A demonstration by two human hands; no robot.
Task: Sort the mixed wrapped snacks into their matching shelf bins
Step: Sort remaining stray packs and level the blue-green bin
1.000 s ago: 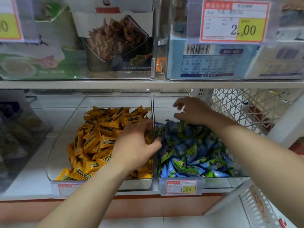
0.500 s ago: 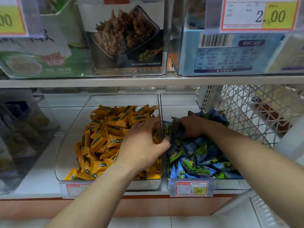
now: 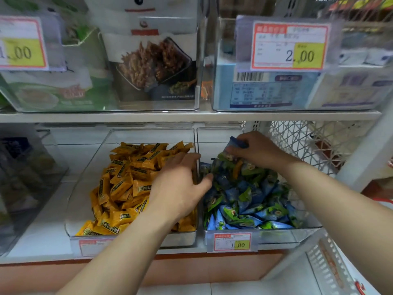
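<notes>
Two clear bins stand side by side on the lower shelf. The left bin point(image 3: 136, 133) holds a heap of yellow wrapped snacks point(image 3: 123, 184). The right bin point(image 3: 212, 137) holds blue and green wrapped snacks point(image 3: 251, 201). My left hand point(image 3: 178, 188) lies over the divider between the bins, fingers spread on the yellow heap, thumb against the blue pile. My right hand point(image 3: 255, 150) grips a bunch of blue and green packets point(image 3: 231, 158) at the back of the right bin, lifted above the pile. One yellow packet point(image 3: 237, 169) shows among them.
An upper shelf point(image 3: 191, 116) carries clear bins of boxed goods with price tags. A white lattice side panel point(image 3: 302, 143) closes the shelf on the right. Another clear bin point(image 3: 25, 177) stands at the far left. Price labels hang on the lower bins' fronts.
My right hand has closed on a bunch of blue and green packets and raised them toward the back of the right bin. My left hand stays over the divider. The camera has tilted upward slightly.
</notes>
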